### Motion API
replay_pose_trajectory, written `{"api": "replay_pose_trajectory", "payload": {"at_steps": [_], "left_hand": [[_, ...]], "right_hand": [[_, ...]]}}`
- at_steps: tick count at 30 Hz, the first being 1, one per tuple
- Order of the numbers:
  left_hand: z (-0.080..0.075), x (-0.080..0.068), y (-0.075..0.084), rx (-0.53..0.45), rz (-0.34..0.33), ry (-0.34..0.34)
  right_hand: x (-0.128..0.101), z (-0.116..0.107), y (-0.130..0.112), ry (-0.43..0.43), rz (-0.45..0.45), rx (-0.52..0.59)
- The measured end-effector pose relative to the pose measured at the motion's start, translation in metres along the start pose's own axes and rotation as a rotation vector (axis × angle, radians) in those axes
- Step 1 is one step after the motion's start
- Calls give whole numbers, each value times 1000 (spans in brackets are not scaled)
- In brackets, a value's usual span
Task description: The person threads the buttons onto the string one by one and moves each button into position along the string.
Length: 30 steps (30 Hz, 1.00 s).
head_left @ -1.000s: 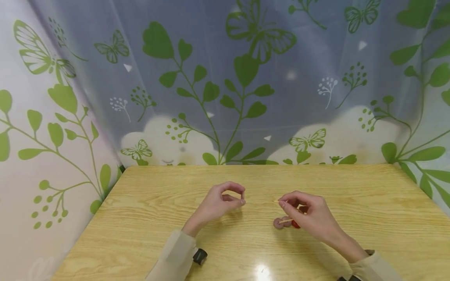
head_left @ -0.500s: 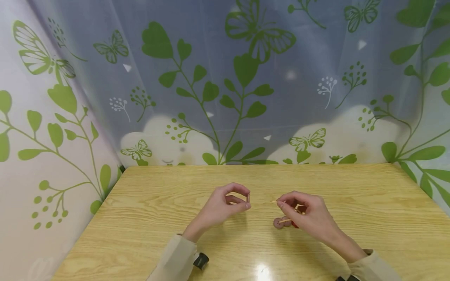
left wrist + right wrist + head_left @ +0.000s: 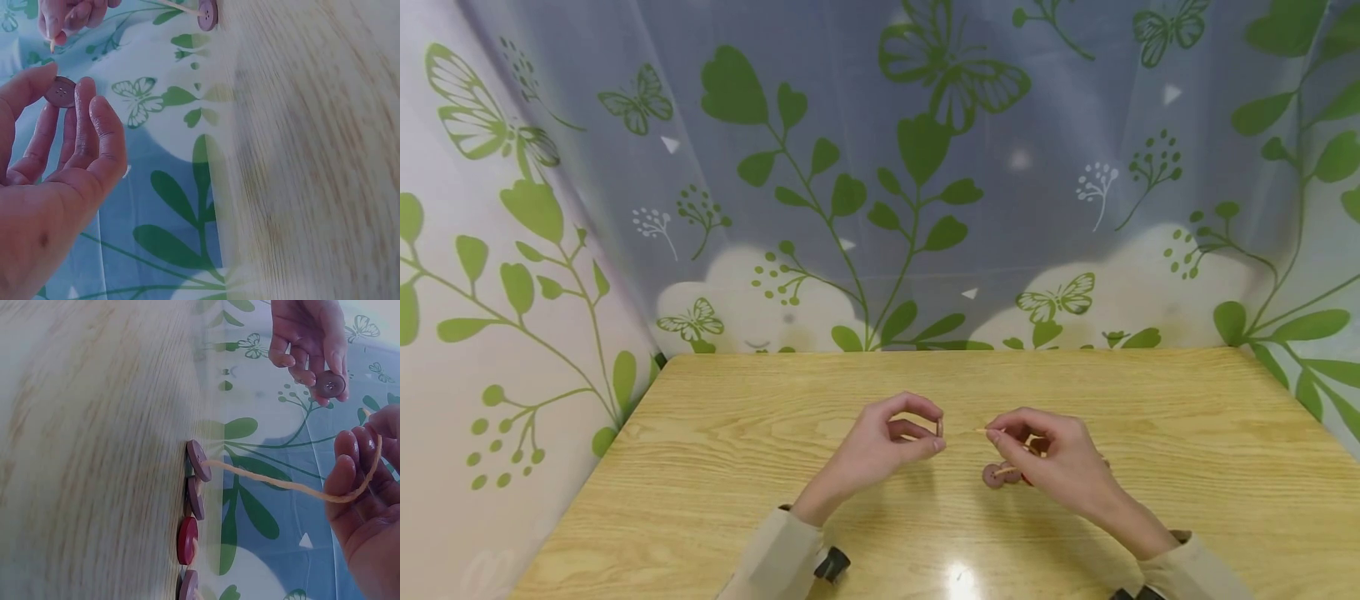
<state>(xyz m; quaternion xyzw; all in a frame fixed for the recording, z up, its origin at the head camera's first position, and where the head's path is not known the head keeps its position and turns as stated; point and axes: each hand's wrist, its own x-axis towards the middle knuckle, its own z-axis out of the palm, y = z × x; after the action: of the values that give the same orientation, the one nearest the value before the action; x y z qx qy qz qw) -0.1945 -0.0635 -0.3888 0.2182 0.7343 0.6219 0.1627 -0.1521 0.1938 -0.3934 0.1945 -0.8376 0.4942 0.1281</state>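
Observation:
Between the thumb and finger of my left hand (image 3: 880, 442) a mauve button (image 3: 60, 94) is held on edge, its small holes showing in the left wrist view. Facing it, my right hand (image 3: 1063, 462) pinches a pale orange string (image 3: 275, 482) close to its end, and the tip points toward the button with a small gap between. From the right hand the string runs down to a row of threaded buttons on the table, mauve ones (image 3: 199, 461) and a red one (image 3: 187, 541). In the head view the right hand hides part of that row.
The wooden table (image 3: 737, 475) spreads out under both hands. Behind it hangs a blue-grey curtain (image 3: 850, 167) printed with leaves and butterflies. A black wrist strap (image 3: 832, 565) shows at the left sleeve.
My left hand has moved right with the button, narrowing the gap to the string's tip. The right hand has shifted slightly left, and the threaded buttons lie where they were.

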Motion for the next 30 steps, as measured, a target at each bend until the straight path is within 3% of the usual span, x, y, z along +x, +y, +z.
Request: {"api": "replay_pose_trajectory", "payload": {"at_steps": [18, 30], "left_hand": [[9, -1, 6, -45, 34, -52], [13, -3, 8, -65, 25, -66]], "right_hand": [[3, 4, -4, -3, -120, 33], [4, 9, -8, -14, -101, 31]]}}
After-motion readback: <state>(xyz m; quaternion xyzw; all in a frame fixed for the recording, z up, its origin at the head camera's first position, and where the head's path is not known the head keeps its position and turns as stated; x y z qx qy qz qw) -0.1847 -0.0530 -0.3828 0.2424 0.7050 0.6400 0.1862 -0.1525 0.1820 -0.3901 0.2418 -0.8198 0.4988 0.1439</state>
